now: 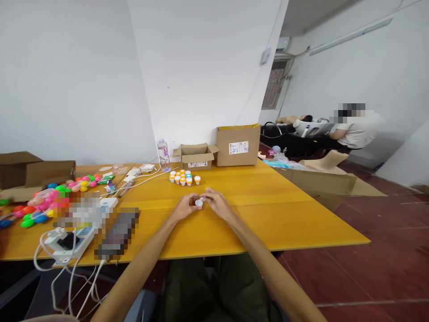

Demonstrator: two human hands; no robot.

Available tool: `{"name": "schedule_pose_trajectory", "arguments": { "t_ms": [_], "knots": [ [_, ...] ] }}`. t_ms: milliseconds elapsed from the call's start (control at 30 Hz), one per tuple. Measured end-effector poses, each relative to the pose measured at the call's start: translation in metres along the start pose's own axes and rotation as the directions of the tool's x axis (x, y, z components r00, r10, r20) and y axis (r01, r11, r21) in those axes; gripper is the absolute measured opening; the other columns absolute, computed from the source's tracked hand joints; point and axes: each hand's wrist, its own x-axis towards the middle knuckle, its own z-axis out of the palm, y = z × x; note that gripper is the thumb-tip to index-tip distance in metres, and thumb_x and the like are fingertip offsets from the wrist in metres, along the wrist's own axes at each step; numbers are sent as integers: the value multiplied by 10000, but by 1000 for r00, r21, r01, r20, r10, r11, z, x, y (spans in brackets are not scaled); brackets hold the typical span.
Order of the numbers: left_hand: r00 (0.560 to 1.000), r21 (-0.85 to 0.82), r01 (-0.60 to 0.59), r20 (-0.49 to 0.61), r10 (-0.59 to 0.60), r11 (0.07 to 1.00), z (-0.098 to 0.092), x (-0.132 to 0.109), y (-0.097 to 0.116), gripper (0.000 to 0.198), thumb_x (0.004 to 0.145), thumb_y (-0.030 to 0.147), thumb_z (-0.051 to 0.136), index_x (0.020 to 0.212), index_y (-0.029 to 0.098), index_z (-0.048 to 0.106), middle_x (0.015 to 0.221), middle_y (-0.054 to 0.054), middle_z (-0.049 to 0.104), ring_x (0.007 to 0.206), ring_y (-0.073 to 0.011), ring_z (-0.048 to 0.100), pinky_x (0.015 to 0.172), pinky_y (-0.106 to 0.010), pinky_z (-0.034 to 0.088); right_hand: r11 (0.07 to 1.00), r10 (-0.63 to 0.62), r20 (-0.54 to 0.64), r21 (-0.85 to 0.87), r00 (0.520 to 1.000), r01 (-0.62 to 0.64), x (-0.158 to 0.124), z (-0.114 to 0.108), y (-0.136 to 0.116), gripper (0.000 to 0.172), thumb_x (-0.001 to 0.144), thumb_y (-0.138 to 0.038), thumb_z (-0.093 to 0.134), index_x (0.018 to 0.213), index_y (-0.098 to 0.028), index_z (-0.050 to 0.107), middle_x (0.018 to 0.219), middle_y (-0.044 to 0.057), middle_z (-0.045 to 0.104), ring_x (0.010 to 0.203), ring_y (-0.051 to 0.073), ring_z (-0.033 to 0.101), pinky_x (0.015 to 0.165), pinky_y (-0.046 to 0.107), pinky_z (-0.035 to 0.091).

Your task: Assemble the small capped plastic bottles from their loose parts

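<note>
Over the middle of the table (268, 205), both my hands close around a small white round cup-like piece (199, 203). My left hand (185, 206) grips it from the left with bent fingers. From the other side my right hand (216, 202) pinches near its rim, fingertips close to the left ones. Something small between the fingertips is too small to make out. Beyond the hands stands a cluster of small orange-and-white capped pieces (182, 178), with a teal one among them. One more such piece (197, 180) stands at the cluster's right edge.
Behind the cluster are an open small carton (196, 157), a larger cardboard box (237, 146) and a water bottle (164, 155). To the left lie colourful plastic pieces (50, 199), a power strip (83, 235) with cables, and a phone-like item (117, 232). A person (357, 125) sits far right.
</note>
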Motion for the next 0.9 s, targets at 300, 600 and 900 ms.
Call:
{"name": "schedule_pose_trajectory", "arguments": {
  "t_ms": [300,600,900],
  "knots": [
    [1000,-43,4,25,-3,999,0,1,-2,292,633,287,786,866,167,657,751,4,680,686,-154,603,669,-266,489,990,-74,60,-116,996,80,1,3,-4,187,876,-109,542,874,-217,695,870,45,677,833,181,609,778,300,479],
    [999,-77,13,48,-9,997,0,1,-5,321,634,335,807,851,159,649,760,-10,693,724,-176,635,697,-284,509,971,-108,112,-202,988,129,5,4,-2,212,911,-173,536,866,-236,734,832,53,655,783,191,581,729,303,449],
    [999,-70,16,45,-13,997,1,1,-6,286,634,314,802,805,162,631,732,6,668,692,-160,613,675,-268,495,966,-91,136,-230,986,121,7,6,-5,200,899,-189,553,855,-248,740,827,54,648,757,193,567,699,300,427]
  ]
}}
